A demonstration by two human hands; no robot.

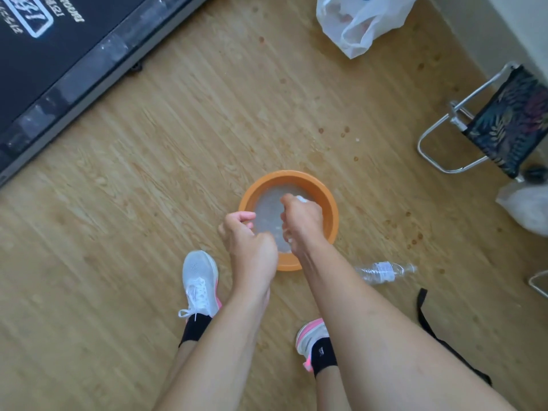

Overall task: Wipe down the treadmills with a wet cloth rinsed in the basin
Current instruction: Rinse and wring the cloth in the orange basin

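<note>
An orange basin (pixel 329 203) of cloudy water stands on the wood floor in front of my feet. My right hand (pixel 302 221) is over the water and grips a white cloth (pixel 301 199); only small bits of it show above and below the fist. My left hand (pixel 249 241) hovers at the basin's left rim with its fingers curled, and nothing shows in it. The black deck and grey side rail of a treadmill (pixel 59 54) fill the top left corner.
A white plastic bag (pixel 355 22) lies at the top, with a folding stool (pixel 504 120) and another bag (pixel 527 209) at the right. A plastic bottle (pixel 385 271) lies right of the basin, a black strap (pixel 424 315) below it. My white shoes stand behind the basin.
</note>
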